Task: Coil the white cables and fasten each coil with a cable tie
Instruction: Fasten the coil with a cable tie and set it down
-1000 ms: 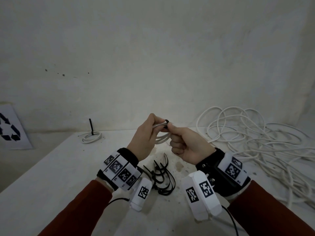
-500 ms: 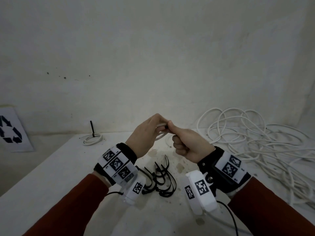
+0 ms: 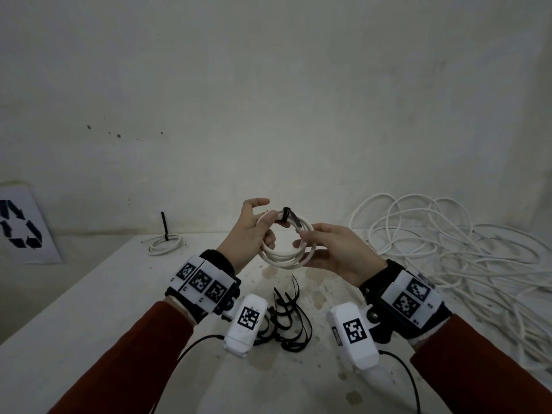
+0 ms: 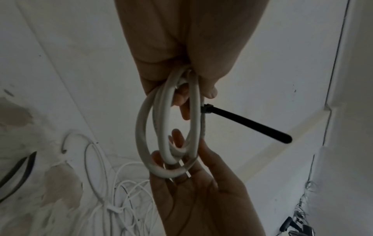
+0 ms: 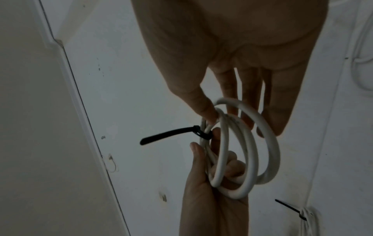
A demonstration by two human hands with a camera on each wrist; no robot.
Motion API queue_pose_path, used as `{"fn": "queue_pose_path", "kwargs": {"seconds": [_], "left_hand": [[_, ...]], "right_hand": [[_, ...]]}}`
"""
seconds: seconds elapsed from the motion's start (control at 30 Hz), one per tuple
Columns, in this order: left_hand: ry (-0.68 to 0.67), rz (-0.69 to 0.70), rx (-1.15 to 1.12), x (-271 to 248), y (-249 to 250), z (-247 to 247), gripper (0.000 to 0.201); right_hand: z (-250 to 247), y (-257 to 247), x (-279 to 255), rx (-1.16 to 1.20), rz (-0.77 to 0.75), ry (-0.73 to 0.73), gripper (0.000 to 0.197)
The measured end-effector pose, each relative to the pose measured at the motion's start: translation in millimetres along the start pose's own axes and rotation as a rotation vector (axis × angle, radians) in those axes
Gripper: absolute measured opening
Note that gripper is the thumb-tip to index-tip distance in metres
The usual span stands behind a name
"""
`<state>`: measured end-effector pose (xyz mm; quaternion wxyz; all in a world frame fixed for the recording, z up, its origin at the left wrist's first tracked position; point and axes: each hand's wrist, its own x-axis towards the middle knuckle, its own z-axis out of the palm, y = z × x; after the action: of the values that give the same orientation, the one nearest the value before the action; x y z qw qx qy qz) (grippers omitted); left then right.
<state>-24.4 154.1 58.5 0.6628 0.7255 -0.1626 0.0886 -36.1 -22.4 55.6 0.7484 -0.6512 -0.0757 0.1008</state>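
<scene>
Held clear above the bench (image 3: 89,309), a tied white coil (image 3: 285,258) is gripped in the left hand (image 3: 251,234) while the right hand (image 3: 334,252) – fingers straight – steadies it, apparently checking the black cable tie (image 3: 288,216).

Stained white table (image 3: 89,339); blotchy pale wall (image 3: 268,100); recycling sign (image 3: 22,225); dim light.
</scene>
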Motion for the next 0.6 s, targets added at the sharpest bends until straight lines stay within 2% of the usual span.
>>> {"fn": "queue_pose_path", "kwargs": {"seconds": [0.1, 0.2, 0.3, 0.37, 0.47, 0.6], "left_hand": [[0.057, -0.058, -0.032, 2.0, -4.7, -3.0, 0.03], [0.109, -0.153, -0.179, 2.8, -7.5, -7.2, 0.032], [0.092, -0.233, -0.287, 1.1, -8.8, -14.0, 0.034], [0.087, -0.264, -0.413, 0.7, -10.5, -17.3, 0.029], [0.084, -0.255, -0.512, -0.1, -10.9, -18.9, 0.028], [0.121, -0.228, -0.428, -3.2, -12.4, -18.3, 0.022]], "right_hand": [[1.2, 5.5, 2.7, -0.019, -0.045, -0.012, 0.014], [0.6, 9.0, 7.1, 0.027, -0.079, 0.027, 0.015], [1.6, 11.2, 10.8, 0.051, -0.099, 0.06, 0.018], [2.2, 12.8, 11.7, 0.063, -0.11, 0.077, 0.016], [2.1, 12.9, 12.6, 0.084, -0.12, 0.103, 0.017], [5.0, 11.3, 13.1, 0.076, -0.123, 0.081, 0.016]]}}
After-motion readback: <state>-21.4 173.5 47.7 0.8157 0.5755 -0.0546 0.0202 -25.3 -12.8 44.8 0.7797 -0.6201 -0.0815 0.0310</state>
